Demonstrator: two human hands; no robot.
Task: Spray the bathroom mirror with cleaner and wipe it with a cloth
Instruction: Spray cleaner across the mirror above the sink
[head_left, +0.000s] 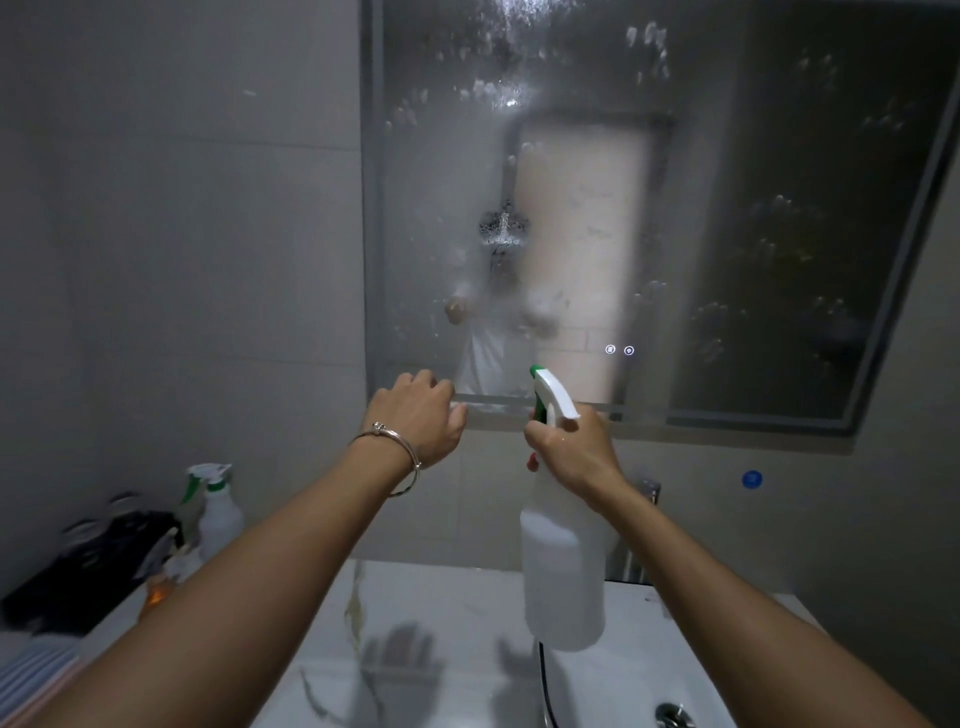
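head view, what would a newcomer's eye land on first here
The white spray bottle with its green-tipped nozzle, gripped at the neck by the right hand in the centre foreground. Behind it the wall mirror is hazy and speckled with droplets and smears. The left hand, bracelet on its wrist, hovers by the mirror's lower edge, holding nothing.

dim, soft and grainy; glare on the mirror (511, 101) top; wide-angle bending at edges.
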